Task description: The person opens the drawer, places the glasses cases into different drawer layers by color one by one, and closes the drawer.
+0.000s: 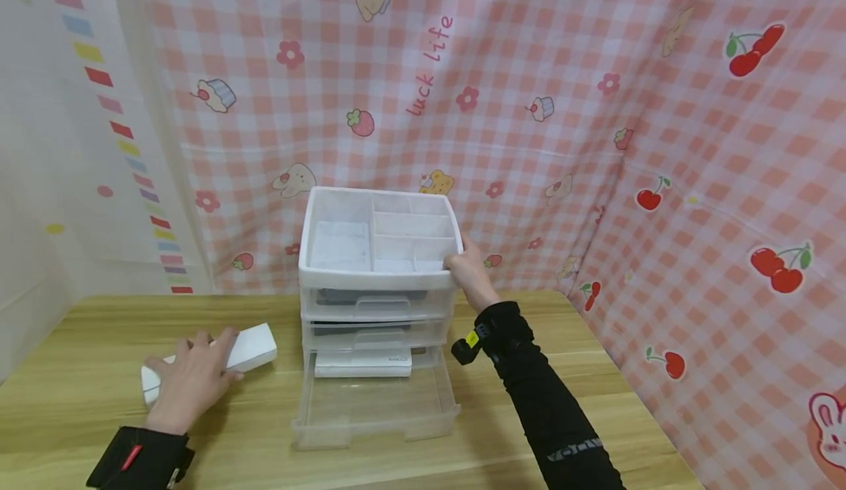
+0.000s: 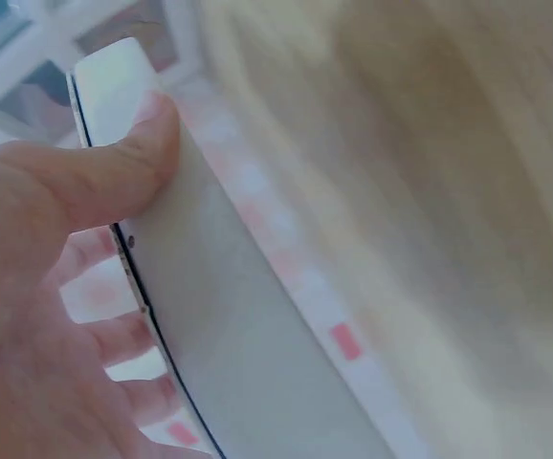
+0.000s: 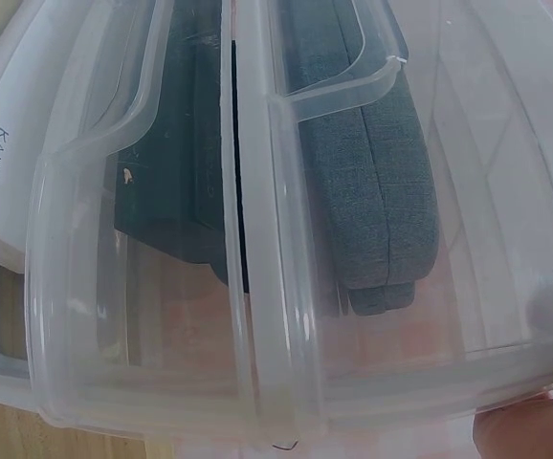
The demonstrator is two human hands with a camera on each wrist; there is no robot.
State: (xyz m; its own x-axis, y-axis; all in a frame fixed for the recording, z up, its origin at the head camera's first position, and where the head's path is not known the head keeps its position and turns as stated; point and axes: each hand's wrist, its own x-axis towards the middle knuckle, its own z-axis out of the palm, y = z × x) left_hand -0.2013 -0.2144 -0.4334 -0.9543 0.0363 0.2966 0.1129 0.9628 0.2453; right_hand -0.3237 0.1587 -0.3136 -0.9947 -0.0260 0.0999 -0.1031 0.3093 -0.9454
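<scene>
A long white box [image 1: 254, 349] is in my left hand [image 1: 194, 378], low over the table on the left. The left wrist view shows the thumb across one face of the box [image 2: 229, 325], with fingers behind its dark seam. My right hand [image 1: 472, 275] grips the upper right rim of a white drawer organizer [image 1: 377, 279]. Its clear bottom drawer [image 1: 377, 402] is pulled out, and a white box [image 1: 363, 364] marked KANOLD sits toward the back. Through the upper drawers, the right wrist view shows a dark green box [image 3: 171, 191] and a blue-grey fabric case [image 3: 382, 182].
The organizer's top tray [image 1: 340, 244] is divided into several compartments. Everything stands on a wood-grain table [image 1: 548, 394]. A pink checked curtain [image 1: 410, 145] hangs close behind the organizer and along the right side. A black wrist camera [image 1: 465, 350] sits beside the organizer's right side.
</scene>
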